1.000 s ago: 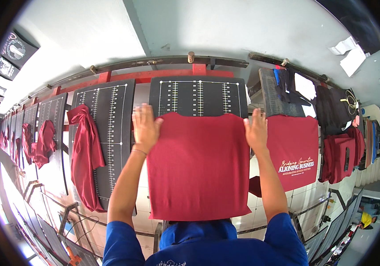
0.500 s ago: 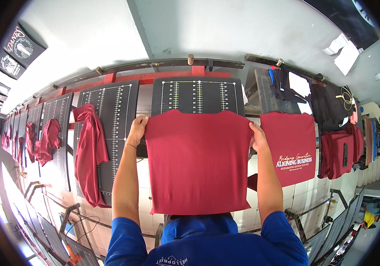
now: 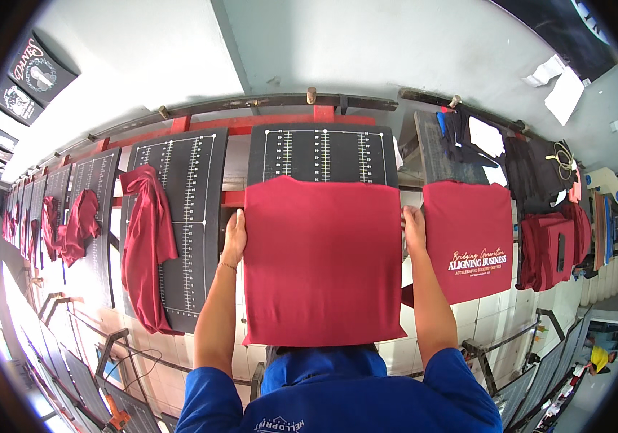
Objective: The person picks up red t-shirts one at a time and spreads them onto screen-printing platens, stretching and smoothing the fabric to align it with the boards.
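Note:
A dark red T-shirt (image 3: 322, 263) is stretched smooth over a black board, its plain side up and its lower hem toward me. My left hand (image 3: 235, 234) lies against the shirt's left edge, fingers stretched out and pointing away from me. At the opposite edge, my right hand (image 3: 414, 227) rests along the side with its fingers extended. The fabric's sides run nearly straight between my hands. Beyond the collar, the black board (image 3: 323, 155) shows white ruled scales. Whatever lies under the shirt's edges is hidden.
Left, another ruled board (image 3: 204, 180) bears a crumpled red shirt (image 3: 147, 252); more boards follow in a row. To the right lies a red shirt (image 3: 468, 224) with white print, then a stack of red garments (image 3: 550, 249). A red rail (image 3: 237, 130) runs behind.
Both hands have let go of the shirt's upper corners and slid toward me and inward along its sides. The corners that stuck out now sit flush with the board's sides.

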Tool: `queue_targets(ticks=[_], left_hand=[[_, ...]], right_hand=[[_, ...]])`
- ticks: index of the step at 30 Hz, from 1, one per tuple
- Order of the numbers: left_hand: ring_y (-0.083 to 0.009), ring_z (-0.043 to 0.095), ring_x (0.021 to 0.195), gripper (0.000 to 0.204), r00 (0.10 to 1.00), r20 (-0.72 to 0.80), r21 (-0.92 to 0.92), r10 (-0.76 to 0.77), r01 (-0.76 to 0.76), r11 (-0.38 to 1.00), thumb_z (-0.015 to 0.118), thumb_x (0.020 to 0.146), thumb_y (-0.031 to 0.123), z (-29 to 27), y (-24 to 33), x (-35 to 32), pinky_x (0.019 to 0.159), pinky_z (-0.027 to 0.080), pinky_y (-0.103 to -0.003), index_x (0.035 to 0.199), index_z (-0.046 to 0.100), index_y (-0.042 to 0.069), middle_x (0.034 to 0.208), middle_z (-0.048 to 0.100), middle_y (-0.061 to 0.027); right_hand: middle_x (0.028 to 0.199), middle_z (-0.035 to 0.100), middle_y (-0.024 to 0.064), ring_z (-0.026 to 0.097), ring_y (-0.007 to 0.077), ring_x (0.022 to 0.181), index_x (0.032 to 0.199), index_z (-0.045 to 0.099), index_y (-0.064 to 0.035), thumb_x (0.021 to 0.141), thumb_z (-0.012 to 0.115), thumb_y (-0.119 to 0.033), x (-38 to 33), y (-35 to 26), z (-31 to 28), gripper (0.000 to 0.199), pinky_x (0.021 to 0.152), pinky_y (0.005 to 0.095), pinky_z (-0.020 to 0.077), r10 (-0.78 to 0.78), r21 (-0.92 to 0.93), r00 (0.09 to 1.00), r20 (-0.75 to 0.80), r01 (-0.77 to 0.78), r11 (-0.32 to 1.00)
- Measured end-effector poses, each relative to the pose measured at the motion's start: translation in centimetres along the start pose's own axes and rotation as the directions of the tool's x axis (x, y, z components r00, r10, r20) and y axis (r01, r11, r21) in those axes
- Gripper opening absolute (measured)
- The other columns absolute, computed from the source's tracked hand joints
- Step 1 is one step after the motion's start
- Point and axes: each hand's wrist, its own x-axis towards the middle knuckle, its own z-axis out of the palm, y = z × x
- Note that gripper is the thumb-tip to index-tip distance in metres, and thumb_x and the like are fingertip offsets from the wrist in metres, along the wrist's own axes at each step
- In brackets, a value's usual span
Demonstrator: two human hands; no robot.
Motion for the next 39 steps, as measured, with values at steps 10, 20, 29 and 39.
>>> queue_targets(ticks=[10, 20, 29, 39], left_hand=[[-0.0362, 0.051, 0.130, 0.039, 0.472, 0.649, 0.568, 0.597, -0.823, 0.033, 0.063, 0.096, 0.023, 8.8, 9.8, -2.9, 0.108, 0.040, -0.049, 0.129, 0.061, 0.003, 0.133, 0.061, -0.0177], [-0.0289, 0.038, 0.145, 0.078, 0.920, 0.268, 0.267, -0.285, 0.214, 0.940, 0.023, 0.108, 0.058, -5.5, -1.9, -16.2, 0.120, 0.028, -0.036, 0.154, 0.035, -0.004, 0.155, 0.043, -0.0220], [-0.0272, 0.049, 0.060, 0.037, 0.993, -0.061, 0.712, 0.102, -0.029, 0.701, 0.061, 0.100, 0.023, -11.2, 0.0, -27.1, 0.059, 0.040, -0.042, 0.076, 0.051, -0.003, 0.067, 0.052, -0.0186], [-0.0481, 0.059, 0.070, 0.031, 0.974, -0.047, 0.838, 0.219, -0.081, 0.539, 0.060, 0.100, 0.020, -10.0, -0.8, -27.2, 0.062, 0.044, -0.053, 0.080, 0.055, -0.004, 0.074, 0.059, -0.0282]], right_hand=[[0.135, 0.058, 0.0166, 0.050, 0.0389, 0.129, 0.124, 0.065, -0.0080, 0.094, 0.066, -0.031, -2.3, -8.2, 9.1, 0.037, 0.106, 0.0497, 0.0414, -0.671, -0.623, 0.418, 0.612, 0.778, -0.084], [0.153, 0.047, 0.0155, 0.044, 0.0279, 0.142, 0.151, 0.041, 0.0020, 0.104, 0.032, -0.064, -12.5, 8.4, -8.2, 0.082, 0.118, 0.0397, 0.0333, 0.475, 0.144, 0.776, 0.415, -0.571, 0.808], [0.118, 0.072, 0.0110, 0.068, 0.0184, 0.109, 0.123, 0.065, 0.0008, 0.104, 0.058, -0.029, -28.7, 9.0, -14.3, 0.035, 0.098, 0.0333, 0.0533, 0.374, 0.192, 0.917, 0.140, -0.396, 0.898], [0.103, 0.073, 0.0015, 0.067, 0.0088, 0.089, 0.112, 0.070, -0.0063, 0.102, 0.064, -0.030, -28.7, 9.4, -14.4, 0.026, 0.081, 0.0240, 0.0508, 0.411, 0.090, 0.908, 0.084, -0.417, 0.904]])
